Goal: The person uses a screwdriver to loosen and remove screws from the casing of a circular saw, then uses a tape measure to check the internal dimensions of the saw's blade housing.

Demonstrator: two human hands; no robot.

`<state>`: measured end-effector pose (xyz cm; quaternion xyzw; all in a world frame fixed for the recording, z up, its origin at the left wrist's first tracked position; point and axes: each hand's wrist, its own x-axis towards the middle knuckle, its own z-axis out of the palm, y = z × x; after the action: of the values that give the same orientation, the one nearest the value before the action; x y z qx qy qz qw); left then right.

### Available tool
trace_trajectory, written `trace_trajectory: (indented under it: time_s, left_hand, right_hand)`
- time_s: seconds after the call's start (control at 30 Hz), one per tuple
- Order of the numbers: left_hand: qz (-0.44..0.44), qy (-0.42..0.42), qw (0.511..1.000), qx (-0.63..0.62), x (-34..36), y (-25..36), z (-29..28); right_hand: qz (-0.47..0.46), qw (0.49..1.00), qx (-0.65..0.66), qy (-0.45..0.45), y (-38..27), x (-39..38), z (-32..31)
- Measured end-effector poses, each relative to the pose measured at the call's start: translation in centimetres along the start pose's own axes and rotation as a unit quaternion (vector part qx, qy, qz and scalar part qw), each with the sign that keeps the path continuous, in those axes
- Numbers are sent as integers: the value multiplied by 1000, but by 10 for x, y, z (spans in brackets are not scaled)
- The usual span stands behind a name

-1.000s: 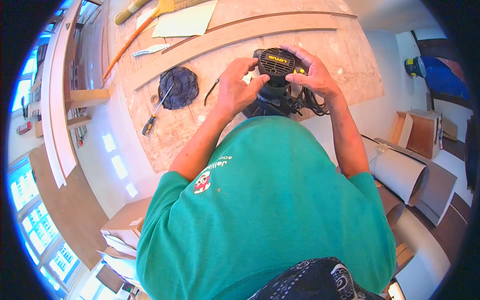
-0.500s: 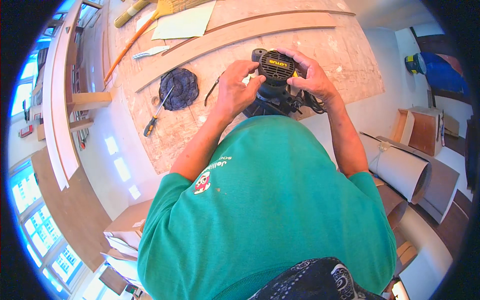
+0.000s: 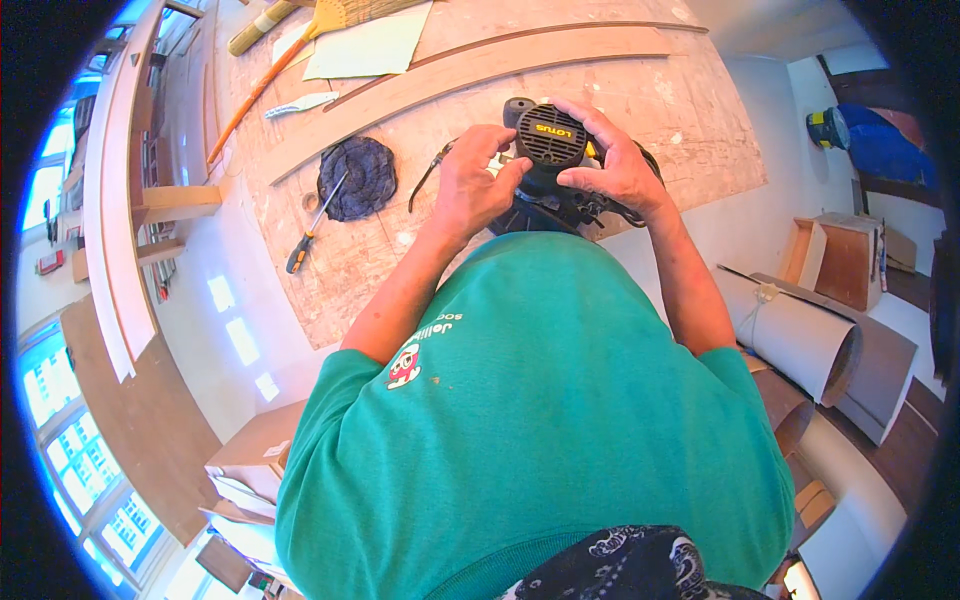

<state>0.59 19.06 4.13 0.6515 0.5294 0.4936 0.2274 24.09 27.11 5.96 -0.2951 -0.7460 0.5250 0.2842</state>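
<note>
A black power tool (image 3: 553, 140) with a round vented cap stands upright on the workbench (image 3: 400, 240), close to my body; its kind is not fully clear. From the left, my left hand (image 3: 478, 185) curves around its upper body, index fingertip at the cap's edge and thumb below. My right hand (image 3: 622, 170) wraps the other side, with fingers along the cap's far edge and thumb stretched across just below the cap. The lower part is partly hidden by hands and shirt. A dark cable (image 3: 630, 213) bunches beside it, under my right wrist.
Left of the tool, a screwdriver (image 3: 312, 235) rests with its tip on a dark crumpled round cloth-like piece (image 3: 358, 178). Beyond lie a long wooden strip (image 3: 480, 75), a paintbrush (image 3: 302, 105), pale sheets (image 3: 370, 48) and a broom (image 3: 330, 18). Rolled sheets (image 3: 790, 335) stand at the right.
My right thumb has slid left and down below the cap, and my right fingers have shifted a little. My left fingers have moved slightly. The tool stays in nearly the same place.
</note>
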Motion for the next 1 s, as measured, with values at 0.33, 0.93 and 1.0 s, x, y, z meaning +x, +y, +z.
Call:
trace_trajectory:
  time_s: [0.33,0.93,1.0]
  left_hand:
    - [7,-24,999,36,7,4,-2]
    - [-16,-51,993,110,30,30,12]
    - [5,-42,990,132,31,27,11]
  right_hand:
    - [26,989,135,58,20,-6,15]
    - [29,936,312,161,48,-38,33]
    - [32,932,321,164,47,-39,34]
